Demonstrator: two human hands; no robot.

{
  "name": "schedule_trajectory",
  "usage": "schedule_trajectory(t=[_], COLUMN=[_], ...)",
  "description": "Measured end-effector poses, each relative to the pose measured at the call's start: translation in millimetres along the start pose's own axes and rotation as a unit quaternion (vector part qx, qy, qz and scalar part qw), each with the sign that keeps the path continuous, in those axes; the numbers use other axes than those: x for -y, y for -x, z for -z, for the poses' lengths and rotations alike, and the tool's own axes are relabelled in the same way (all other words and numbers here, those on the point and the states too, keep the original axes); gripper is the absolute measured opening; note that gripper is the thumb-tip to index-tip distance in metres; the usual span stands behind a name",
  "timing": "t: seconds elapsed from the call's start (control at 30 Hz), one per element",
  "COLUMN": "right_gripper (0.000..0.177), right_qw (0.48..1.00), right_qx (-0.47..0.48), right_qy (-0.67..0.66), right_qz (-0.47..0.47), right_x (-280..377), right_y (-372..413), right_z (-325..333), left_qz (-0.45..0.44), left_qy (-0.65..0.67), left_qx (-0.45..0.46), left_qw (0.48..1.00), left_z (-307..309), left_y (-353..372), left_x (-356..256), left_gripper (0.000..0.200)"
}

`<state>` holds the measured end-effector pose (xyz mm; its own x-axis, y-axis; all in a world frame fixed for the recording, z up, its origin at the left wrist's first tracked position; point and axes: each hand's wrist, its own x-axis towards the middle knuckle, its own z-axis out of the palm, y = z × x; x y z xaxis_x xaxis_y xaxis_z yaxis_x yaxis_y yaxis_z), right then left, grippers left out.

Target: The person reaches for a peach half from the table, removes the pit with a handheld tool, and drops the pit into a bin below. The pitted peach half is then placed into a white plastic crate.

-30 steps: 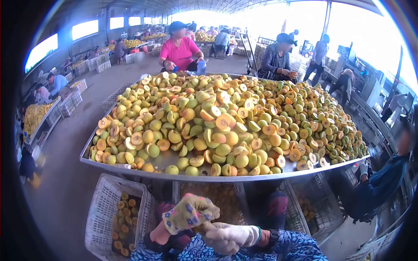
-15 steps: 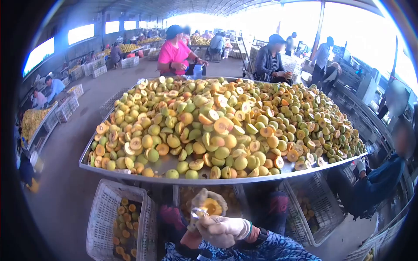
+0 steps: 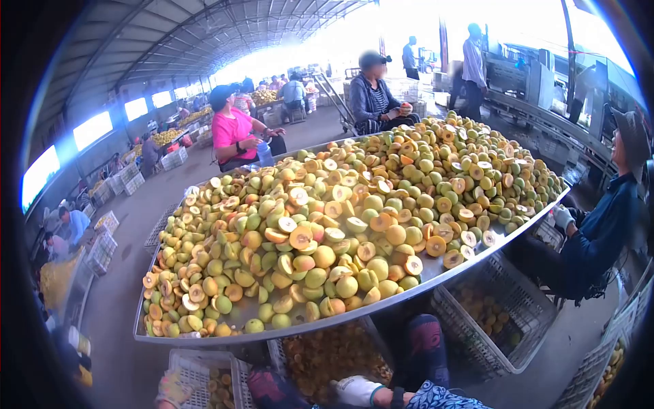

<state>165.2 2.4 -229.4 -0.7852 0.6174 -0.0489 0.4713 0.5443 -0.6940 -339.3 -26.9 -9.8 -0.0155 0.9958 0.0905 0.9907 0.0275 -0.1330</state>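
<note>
My left hand [image 3: 170, 390], in a flowered glove, is at the bottom edge over a white plastic basket [image 3: 197, 371] with a few peach halves in it. My right hand [image 3: 355, 390], in a white glove, is low in the view above the middle basket [image 3: 327, 354], which is full of orange peach halves. Both hands are partly cut off, and what they hold is hidden. In front of me, a big metal table [image 3: 381, 307] carries a heap of halved and whole peaches [image 3: 327, 225].
Another basket [image 3: 490, 320] stands under the table on the right. A person in blue [image 3: 599, 232] sits at the right side. At the far side sit a person in pink [image 3: 231, 133] and one in a dark jacket [image 3: 371, 95]. More crates and workers line the left wall.
My head has turned and tilted, so the table now slants. My hands, together on a peach half before, have parted and dropped: left toward the left basket, right over the middle one.
</note>
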Motion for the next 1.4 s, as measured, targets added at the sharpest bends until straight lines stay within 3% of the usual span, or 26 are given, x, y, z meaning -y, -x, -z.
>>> schedule_trajectory(t=[0.03,0.1,0.17,0.23,0.3,0.33,0.37,0.4,0.43,0.47,0.57,0.63,0.7,0.87,0.93,0.97,1.0,1.03,1.1,1.13,1.17,1.2,1.27,1.33,1.37,1.4], right_gripper=[0.026,0.026,0.026,0.026,0.027,0.027,0.028,0.028,0.029,0.026,0.019,0.017,0.015,0.016,0.020,0.024,0.033,0.033,0.029,0.030,0.031,0.029,0.030,0.031,0.030,0.028], right_qw=[1.000,0.998,0.991,0.976,0.953,0.940,0.928,0.920,0.913,0.935,0.983,0.992,0.998,0.997,0.979,0.980,0.963,0.964,0.881,0.863,0.844,0.859,0.870,0.872,0.850,0.819], right_qx=[-0.017,-0.049,-0.095,-0.155,-0.213,-0.239,-0.264,-0.278,-0.291,-0.254,-0.131,-0.085,-0.054,-0.011,-0.179,-0.145,-0.121,-0.119,-0.289,-0.305,-0.320,-0.360,-0.378,-0.378,-0.350,-0.317], right_qy=[-0.009,-0.027,-0.050,-0.076,-0.099,-0.108,-0.114,-0.116,-0.113,-0.102,-0.059,-0.040,-0.020,0.064,0.084,-0.009,-0.092,-0.083,-0.347,-0.379,-0.410,-0.351,-0.302,-0.293,-0.382,-0.469], right_qz=[0.011,0.039,0.081,0.134,0.190,0.216,0.237,0.251,0.262,0.225,0.116,0.080,0.005,-0.042,-0.046,-0.133,-0.224,-0.221,-0.140,-0.137,-0.135,-0.092,-0.098,-0.102,-0.098,-0.096], right_x=[3,10,14,17,16,13,9,4,2,5,13,14,18,36,49,70,91,85,69,80,89,98,97,99,101,104], right_y=[1,0,0,-4,-4,-3,-1,1,0,1,6,9,6,6,3,6,8,4,-6,-12,-20,-26,-45,-55,-58,-61], right_z=[1,-3,-8,-14,-18,-18,-17,-16,-14,-6,18,22,23,51,56,87,118,117,108,122,140,156,168,175,177,177], left_qz=[-0.003,-0.052,0.008,-0.027,-0.100,-0.108,-0.080,-0.094,-0.092,-0.103,-0.025,-0.044,-0.066,0.037,0.035,0.026,0.009,0.014,0.012,0.019,0.025,0.023,0.006,0.027,0.040,-0.021], left_qy=[0.001,0.151,0.234,0.312,0.335,0.171,0.131,0.212,0.209,0.128,0.104,0.074,0.024,0.155,0.156,0.151,0.170,0.177,0.326,0.405,0.407,0.445,0.462,0.510,0.555,0.569], left_qx=[0.006,0.037,0.107,0.102,0.076,0.056,0.074,0.009,0.012,-0.051,-0.067,-0.025,-0.046,0.062,0.069,0.080,0.032,0.027,-0.061,-0.089,-0.088,-0.123,-0.184,-0.151,-0.120,-0.101], left_qw=[1.000,0.986,0.966,0.944,0.934,0.978,0.985,0.973,0.973,0.985,0.992,0.996,0.997,0.985,0.985,0.985,0.985,0.984,0.943,0.910,0.909,0.887,0.868,0.846,0.822,0.816], left_z=[15,50,102,51,14,35,37,-8,-32,-51,-27,-29,-32,-9,-11,-12,-12,-19,-46,-50,-55,-51,-26,13,31,44], left_y=[-11,-62,-110,-160,-189,-188,-194,-204,-219,-230,-231,-235,-215,-202,-199,-197,-193,-193,-197,-199,-196,-194,-182,-158,-145,-130], left_x=[-10,-49,-153,-199,-269,-319,-348,-348,-346,-344,-334,-325,-335,-331,-331,-329,-328,-324,-316,-314,-312,-312,-312,-318,-318,-315], left_gripper=[0.054,0.056,0.051,0.047,0.057,0.065,0.069,0.081,0.081,0.080,0.072,0.074,0.072,0.062,0.060,0.057,0.052,0.052,0.043,0.035,0.035,0.034,0.032,0.030,0.029,0.026])
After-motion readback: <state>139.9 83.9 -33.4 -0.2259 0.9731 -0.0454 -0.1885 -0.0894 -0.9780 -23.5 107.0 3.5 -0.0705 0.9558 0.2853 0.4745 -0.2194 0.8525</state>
